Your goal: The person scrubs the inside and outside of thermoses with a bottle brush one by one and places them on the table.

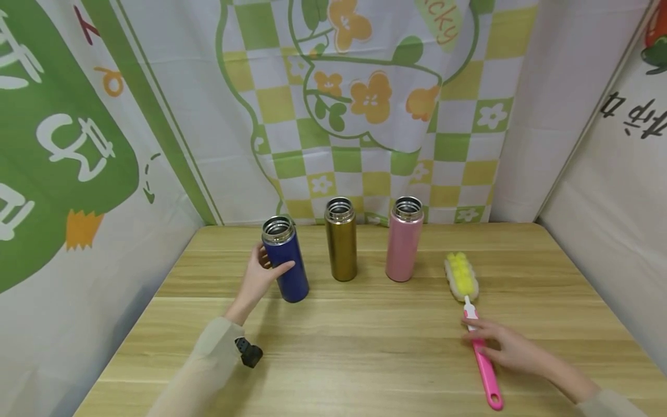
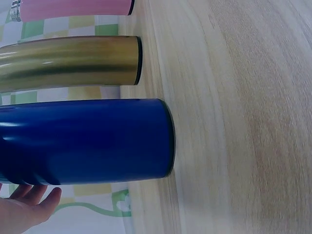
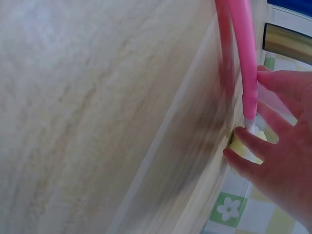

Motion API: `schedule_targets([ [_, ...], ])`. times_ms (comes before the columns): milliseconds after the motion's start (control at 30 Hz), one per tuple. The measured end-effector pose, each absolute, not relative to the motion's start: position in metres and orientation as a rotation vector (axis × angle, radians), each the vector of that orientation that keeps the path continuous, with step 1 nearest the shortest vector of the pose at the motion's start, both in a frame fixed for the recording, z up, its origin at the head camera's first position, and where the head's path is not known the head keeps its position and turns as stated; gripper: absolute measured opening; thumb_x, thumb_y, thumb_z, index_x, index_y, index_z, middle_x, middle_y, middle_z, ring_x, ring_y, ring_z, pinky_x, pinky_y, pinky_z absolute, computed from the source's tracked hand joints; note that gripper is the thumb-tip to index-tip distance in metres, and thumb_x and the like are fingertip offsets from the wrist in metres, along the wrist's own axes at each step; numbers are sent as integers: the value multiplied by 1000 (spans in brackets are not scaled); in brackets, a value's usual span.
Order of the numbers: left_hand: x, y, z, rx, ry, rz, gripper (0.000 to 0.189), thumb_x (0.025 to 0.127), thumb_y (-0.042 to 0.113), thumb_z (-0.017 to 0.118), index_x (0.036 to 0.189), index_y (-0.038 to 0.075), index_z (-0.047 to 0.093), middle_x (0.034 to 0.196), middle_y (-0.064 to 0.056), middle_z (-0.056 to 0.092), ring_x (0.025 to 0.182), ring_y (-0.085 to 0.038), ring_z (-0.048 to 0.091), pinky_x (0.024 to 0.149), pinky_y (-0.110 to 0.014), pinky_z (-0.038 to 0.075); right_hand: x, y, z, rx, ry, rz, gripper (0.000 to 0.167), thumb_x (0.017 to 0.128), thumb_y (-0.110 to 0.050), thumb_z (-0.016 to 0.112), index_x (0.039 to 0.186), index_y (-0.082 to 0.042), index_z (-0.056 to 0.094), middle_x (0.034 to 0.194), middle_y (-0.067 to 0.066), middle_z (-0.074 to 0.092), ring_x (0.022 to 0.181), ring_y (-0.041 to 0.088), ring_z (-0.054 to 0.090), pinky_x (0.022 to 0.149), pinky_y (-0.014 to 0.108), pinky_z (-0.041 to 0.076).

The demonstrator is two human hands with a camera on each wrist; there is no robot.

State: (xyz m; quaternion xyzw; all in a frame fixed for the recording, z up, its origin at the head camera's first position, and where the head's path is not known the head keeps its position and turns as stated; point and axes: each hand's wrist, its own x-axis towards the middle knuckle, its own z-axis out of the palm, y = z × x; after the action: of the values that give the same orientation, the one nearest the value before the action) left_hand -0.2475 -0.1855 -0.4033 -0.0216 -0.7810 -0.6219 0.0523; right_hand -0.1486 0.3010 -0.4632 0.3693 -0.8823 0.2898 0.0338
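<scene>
On the left of the table, my left hand (image 1: 260, 275) holds an open-topped blue bottle (image 1: 293, 272) with a steel neck. Its thumb lies across the front, and the other fingers reach round the far side, partly hidden. In the left wrist view, fingertips (image 2: 54, 197) show at the bottle's edge, and its base is at the table. My right hand (image 1: 513, 347) hovers with spread fingers over the pink handle (image 1: 487, 373) of a bottle brush. The yellow and cream sponge head (image 1: 461, 277) points toward the back. In the right wrist view, the thumb is close beside the handle (image 3: 246, 53).
A gold bottle (image 1: 342, 246) and a pink bottle (image 1: 404, 243) stand upright to the right of the blue one, both without lids. A small black device (image 1: 250, 353) is by the left sleeve. Printed curtains (image 1: 344, 156) hang behind the wooden table (image 1: 365, 347) and at both sides.
</scene>
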Motion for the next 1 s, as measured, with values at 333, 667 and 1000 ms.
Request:
schedule_targets([
  [333,-250,-184,-406,-72,-2375,-1860,78,75,19,70,135,6,22,126,-21,39,113,-34,42,93,-46,36,-151,296,-467,1137,-2621,934,40,69,16,54,96,-10,66,116,15,55,118,-7,29,94,3,13],
  [667,-251,-184,-409,-87,-2384,-1849,85,72,19,73,136,8,19,128,-19,37,115,-32,40,94,-48,33,-154,290,-470,1199,-2575,706,34,64,-1,70,95,-16,68,113,13,54,107,17,51,89,15,36],
  [1000,-249,-181,-409,-65,-2356,-1832,84,70,18,75,135,10,23,127,-16,39,114,-30,41,94,-46,34,-154,274,-468,1140,-2464,752,27,64,-4,72,88,-14,69,108,16,56,98,22,56,90,9,32],
])
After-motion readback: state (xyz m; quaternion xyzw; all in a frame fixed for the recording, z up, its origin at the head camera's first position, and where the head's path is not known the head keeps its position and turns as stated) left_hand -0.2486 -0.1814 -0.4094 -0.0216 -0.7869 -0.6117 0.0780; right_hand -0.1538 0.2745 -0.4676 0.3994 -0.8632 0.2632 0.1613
